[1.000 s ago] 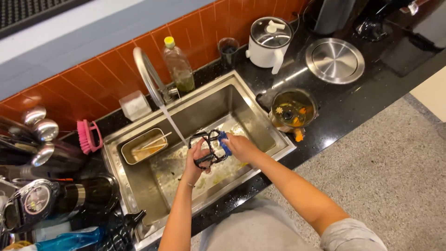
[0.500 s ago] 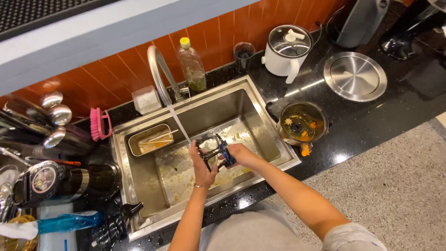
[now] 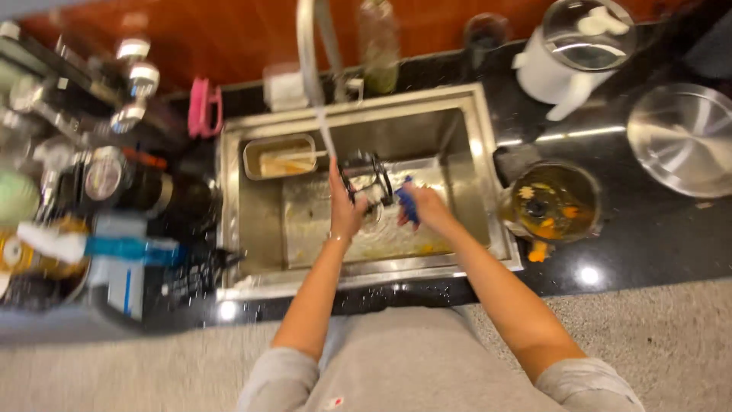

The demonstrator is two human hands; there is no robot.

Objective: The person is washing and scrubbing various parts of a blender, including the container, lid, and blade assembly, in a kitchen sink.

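Water from the curved steel tap [image 3: 309,53] falls onto a black wire stove grate [image 3: 367,177] held over the stainless steel sink [image 3: 236,198]. Left hand [image 3: 345,206] has its fingers wrapped around the grate's near edge. Right hand [image 3: 428,207] has its fingers clenched on a blue scrubbing sponge [image 3: 406,203], just beside the grate. A rectangular metal tray [image 3: 280,156] sits in the sink's far left corner. On the black worktop [image 3: 656,236] stands a round pot of soup [image 3: 550,201].

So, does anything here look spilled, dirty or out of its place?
Yes. The floor of the sink is smeared with yellowish food residue, under the black wire rack in the left hand. An orange scrap lies on the black counter beside the glass pot. The frame is blurred, so finer details are unclear.
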